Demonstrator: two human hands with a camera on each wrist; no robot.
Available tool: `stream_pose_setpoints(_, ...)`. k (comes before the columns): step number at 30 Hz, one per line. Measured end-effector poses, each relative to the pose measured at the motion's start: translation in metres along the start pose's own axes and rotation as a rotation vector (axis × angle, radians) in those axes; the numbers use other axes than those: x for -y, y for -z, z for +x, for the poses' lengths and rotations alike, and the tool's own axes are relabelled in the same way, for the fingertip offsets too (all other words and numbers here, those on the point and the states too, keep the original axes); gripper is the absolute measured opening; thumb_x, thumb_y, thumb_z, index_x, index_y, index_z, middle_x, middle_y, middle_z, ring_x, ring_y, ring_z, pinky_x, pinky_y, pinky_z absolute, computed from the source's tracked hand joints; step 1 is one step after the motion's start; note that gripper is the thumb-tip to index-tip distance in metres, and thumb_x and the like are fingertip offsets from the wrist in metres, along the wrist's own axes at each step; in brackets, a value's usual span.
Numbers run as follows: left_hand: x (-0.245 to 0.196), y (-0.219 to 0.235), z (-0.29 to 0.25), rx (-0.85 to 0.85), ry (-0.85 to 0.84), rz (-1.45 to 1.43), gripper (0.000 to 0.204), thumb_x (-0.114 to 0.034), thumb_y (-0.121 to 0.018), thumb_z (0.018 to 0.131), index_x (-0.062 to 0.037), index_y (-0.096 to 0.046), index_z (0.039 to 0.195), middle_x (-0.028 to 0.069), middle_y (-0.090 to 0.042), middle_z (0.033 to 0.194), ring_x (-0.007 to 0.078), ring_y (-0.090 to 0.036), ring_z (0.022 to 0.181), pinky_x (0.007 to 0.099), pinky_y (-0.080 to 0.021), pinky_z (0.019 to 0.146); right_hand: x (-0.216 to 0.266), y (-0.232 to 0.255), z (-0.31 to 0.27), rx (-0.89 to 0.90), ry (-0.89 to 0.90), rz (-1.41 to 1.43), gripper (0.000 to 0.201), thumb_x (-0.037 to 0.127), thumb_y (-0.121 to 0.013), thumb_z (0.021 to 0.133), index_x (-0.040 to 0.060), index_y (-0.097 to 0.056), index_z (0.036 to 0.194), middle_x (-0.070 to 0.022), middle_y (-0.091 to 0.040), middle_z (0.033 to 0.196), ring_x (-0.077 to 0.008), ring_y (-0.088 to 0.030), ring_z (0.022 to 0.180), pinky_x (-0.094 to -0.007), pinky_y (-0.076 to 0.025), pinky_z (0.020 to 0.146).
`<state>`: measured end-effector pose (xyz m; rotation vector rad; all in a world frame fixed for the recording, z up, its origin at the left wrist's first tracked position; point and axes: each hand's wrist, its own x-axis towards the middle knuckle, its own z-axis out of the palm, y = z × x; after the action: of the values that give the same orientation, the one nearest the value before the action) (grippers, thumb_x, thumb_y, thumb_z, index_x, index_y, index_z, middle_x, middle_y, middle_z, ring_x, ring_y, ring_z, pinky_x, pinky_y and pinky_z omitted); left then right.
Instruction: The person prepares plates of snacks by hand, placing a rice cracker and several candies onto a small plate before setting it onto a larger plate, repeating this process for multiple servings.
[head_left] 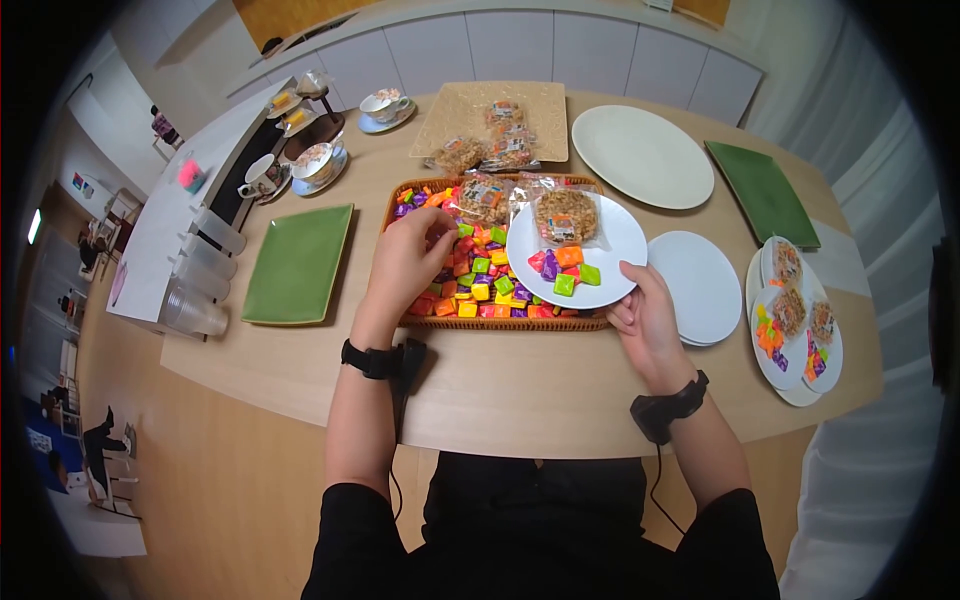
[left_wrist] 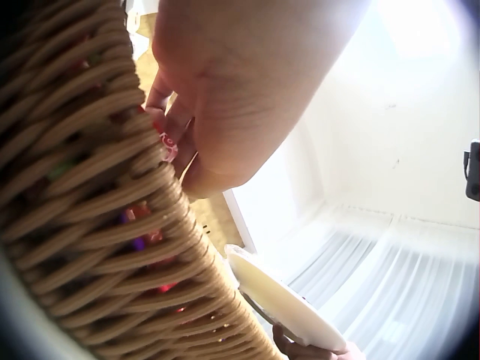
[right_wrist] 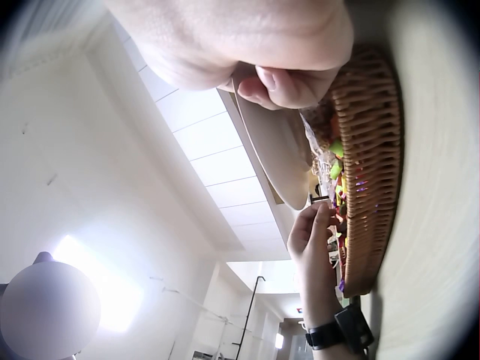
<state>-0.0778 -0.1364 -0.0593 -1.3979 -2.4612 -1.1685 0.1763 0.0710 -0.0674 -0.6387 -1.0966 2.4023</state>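
Note:
My right hand [head_left: 645, 315] grips the near right rim of a round white plate [head_left: 622, 235], thumb on top and fingers beneath. On the plate sit a wrapped puffed-grain cake [head_left: 566, 217] and several wrapped candies [head_left: 565, 285], orange, green, red and purple. The plate is held over the right part of a wicker basket [head_left: 470, 323] full of bright wrapped candies. My left hand [head_left: 408, 258] is over the basket's left part, fingers curled down. In the left wrist view, its fingers pinch a red wrapped candy [left_wrist: 168, 147] just above the basket rim.
More wrapped cakes lie at the basket's back and on a beige square plate [head_left: 440, 110]. White plates [head_left: 700, 285] are stacked to the right, beside filled plates [head_left: 790, 335]. Green plates [head_left: 300, 265], a white oval platter [head_left: 640, 155], teacups [head_left: 318, 165] and plastic cups [head_left: 195, 310] stand around.

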Motion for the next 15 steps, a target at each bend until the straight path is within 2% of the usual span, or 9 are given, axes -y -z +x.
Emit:
stream_pose_setpoints(1, 0.000, 0.001, 0.000, -0.056, 0.005, 0.022, 0.010, -0.009, -0.071, 0.091, -0.0045, -0.070, 0.100, 0.0114, -0.074, 0.091, 0.0257, -0.071, 0.081, 0.0369, -0.055, 0.071, 0.000, -0.001, 0.000, -0.005, -0.004, 0.005, 0.017, 0.019, -0.060, 0.100, 0.0093, -0.052, 0.111, 0.0031, -0.046, 0.072, -0.0036, -0.038, 0.049, -0.0201, -0.026, 0.040)
stream_pose_setpoints(7, 0.012, 0.008, 0.001, -0.239, 0.022, 0.090, 0.011, -0.005, -0.065, 0.093, -0.0047, -0.070, 0.102, 0.0114, -0.074, 0.098, 0.0281, -0.072, 0.090, 0.0390, -0.056, 0.077, -0.001, 0.002, 0.002, -0.005, 0.008, 0.008, 0.016, 0.019, -0.061, 0.100, 0.0097, -0.051, 0.108, 0.0027, -0.046, 0.073, -0.0040, -0.038, 0.049, -0.0200, -0.026, 0.040)
stream_pose_setpoints(11, 0.031, 0.012, 0.002, -0.230, 0.103, 0.091, 0.013, -0.005, -0.062, 0.094, -0.0046, -0.070, 0.104, 0.0122, -0.075, 0.100, 0.0296, -0.072, 0.092, 0.0397, -0.056, 0.079, -0.001, 0.000, 0.001, -0.012, -0.002, 0.006, 0.017, 0.019, -0.061, 0.099, 0.0097, -0.050, 0.108, 0.0024, -0.047, 0.073, -0.0040, -0.038, 0.050, -0.0202, -0.026, 0.040)
stream_pose_setpoints(14, 0.037, 0.012, 0.002, -0.237, 0.066, 0.128, 0.018, -0.002, -0.058, 0.095, -0.0032, -0.070, 0.108, 0.0110, -0.075, 0.095, 0.0248, -0.073, 0.087, 0.0366, -0.056, 0.078, -0.001, 0.001, 0.002, -0.003, 0.001, 0.017, 0.017, 0.019, -0.061, 0.099, 0.0096, -0.050, 0.108, 0.0021, -0.047, 0.073, -0.0039, -0.038, 0.050, -0.0202, -0.026, 0.040)
stream_pose_setpoints(15, 0.033, 0.014, 0.001, -0.200, 0.126, 0.129, 0.017, -0.005, -0.060, 0.095, -0.0032, -0.070, 0.108, 0.0109, -0.075, 0.094, 0.0252, -0.073, 0.087, 0.0367, -0.056, 0.079, -0.002, 0.000, 0.002, -0.010, 0.005, 0.011, 0.017, 0.019, -0.061, 0.099, 0.0096, -0.050, 0.108, 0.0022, -0.047, 0.073, -0.0039, -0.038, 0.050, -0.0201, -0.026, 0.040)
